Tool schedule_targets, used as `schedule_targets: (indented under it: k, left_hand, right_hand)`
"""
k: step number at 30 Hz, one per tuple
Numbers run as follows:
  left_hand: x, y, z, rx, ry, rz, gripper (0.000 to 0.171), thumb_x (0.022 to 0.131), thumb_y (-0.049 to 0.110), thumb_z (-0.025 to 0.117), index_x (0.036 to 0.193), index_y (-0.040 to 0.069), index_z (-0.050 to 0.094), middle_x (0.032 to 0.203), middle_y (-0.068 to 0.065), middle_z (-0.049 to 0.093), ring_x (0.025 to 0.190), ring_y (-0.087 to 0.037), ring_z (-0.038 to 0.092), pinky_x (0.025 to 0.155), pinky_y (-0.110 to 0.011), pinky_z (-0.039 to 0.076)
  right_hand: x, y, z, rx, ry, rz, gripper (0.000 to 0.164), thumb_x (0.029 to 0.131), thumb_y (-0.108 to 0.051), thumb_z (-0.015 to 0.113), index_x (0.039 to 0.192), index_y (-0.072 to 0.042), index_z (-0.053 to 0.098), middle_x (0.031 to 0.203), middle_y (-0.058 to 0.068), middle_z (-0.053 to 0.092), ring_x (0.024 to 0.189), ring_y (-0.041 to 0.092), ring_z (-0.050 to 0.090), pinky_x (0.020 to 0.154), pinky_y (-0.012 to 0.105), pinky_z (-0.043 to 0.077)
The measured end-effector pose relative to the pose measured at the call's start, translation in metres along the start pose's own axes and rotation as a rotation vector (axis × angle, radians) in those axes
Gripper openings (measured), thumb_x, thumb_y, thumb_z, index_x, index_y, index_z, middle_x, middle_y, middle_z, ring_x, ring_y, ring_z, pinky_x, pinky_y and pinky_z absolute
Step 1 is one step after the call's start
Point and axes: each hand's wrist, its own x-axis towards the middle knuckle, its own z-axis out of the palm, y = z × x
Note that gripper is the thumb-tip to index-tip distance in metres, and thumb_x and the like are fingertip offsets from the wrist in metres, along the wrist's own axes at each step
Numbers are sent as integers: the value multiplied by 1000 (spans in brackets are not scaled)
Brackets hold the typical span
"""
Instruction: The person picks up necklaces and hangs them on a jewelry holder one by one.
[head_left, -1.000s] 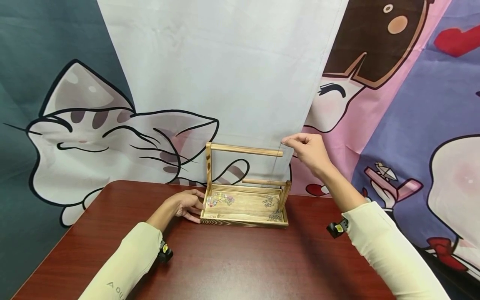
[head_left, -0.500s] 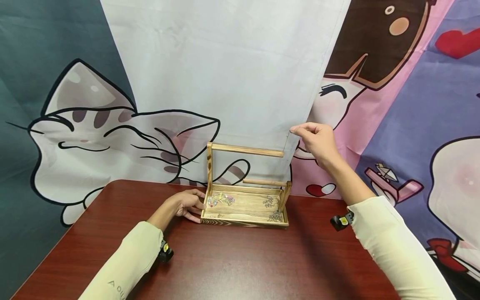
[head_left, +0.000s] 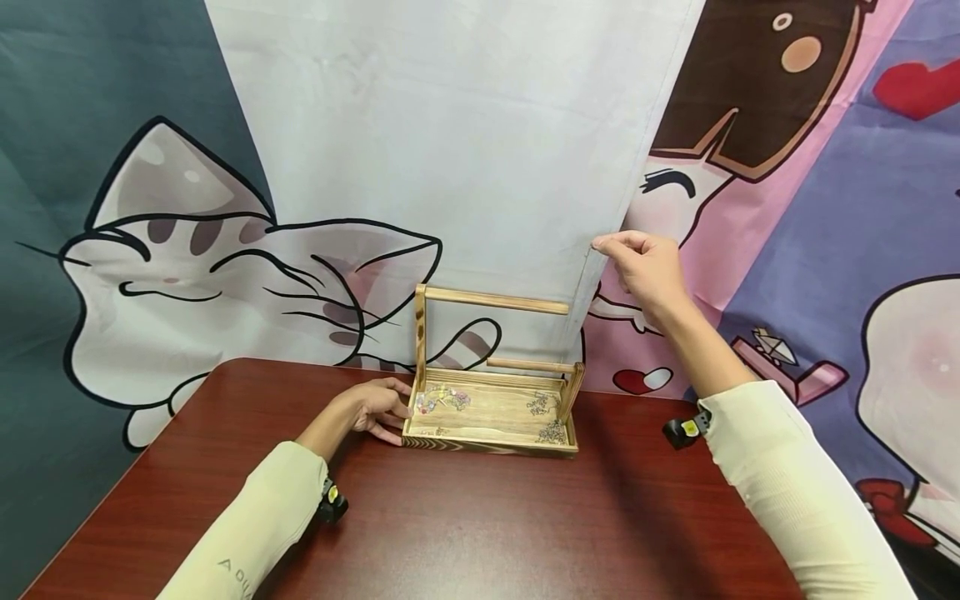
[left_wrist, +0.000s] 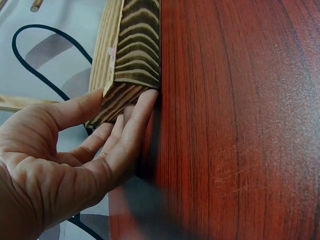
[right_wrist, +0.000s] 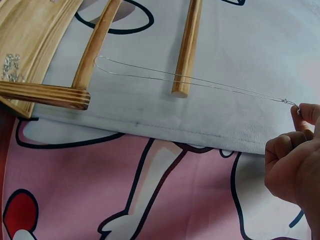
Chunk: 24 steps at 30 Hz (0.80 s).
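A thin silver necklace (right_wrist: 225,88) hangs in a long narrow loop from my right hand (head_left: 651,268), pinched at its clasp end between thumb and fingertip. In the right wrist view, the loop passes near the free end of the stand's upper bar (right_wrist: 187,60); whether they touch I cannot tell. My left hand (head_left: 377,408) holds the left end of the wooden jewelry stand (head_left: 487,448). Its thumb (left_wrist: 82,107) is at the rim and its fingers (left_wrist: 132,125) lie against the lower part of the end wall.
Inside the stand's tray lie a colourful jewelry heap (head_left: 442,400) at left and tangled silver chains (head_left: 551,432) at right. A lower wooden bar (head_left: 525,365) juts out from the right post. The reddish-brown table (head_left: 480,525) meets a printed cloth backdrop (head_left: 450,150).
My right hand has risen and moved to the right, drawing the necklace up and away past the free end of the upper bar. The left hand and the stand have stayed in place.
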Motion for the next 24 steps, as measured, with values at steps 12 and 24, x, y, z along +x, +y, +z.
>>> schedule_targets:
  k: [12, 24]
  left_hand:
    - [0, 2, 0, 5, 4, -7, 62, 104, -8, 66, 159, 1, 39, 123, -21, 67, 105, -31, 74, 86, -53, 74]
    - [-2, 3, 0, 2, 4, -11, 62, 104, -8, 66, 159, 1, 39, 122, -21, 68, 104, -30, 75, 87, -53, 74]
  right_hand:
    - [8, 14, 1, -139, 17, 15, 7, 101, -31, 84, 94, -30, 86, 57, -20, 50, 49, -1, 38, 44, 17, 30]
    - [13, 22, 2, -94, -1, 49, 7, 102, -28, 84, 95, -26, 85, 54, -17, 47, 47, -1, 39, 43, 17, 30]
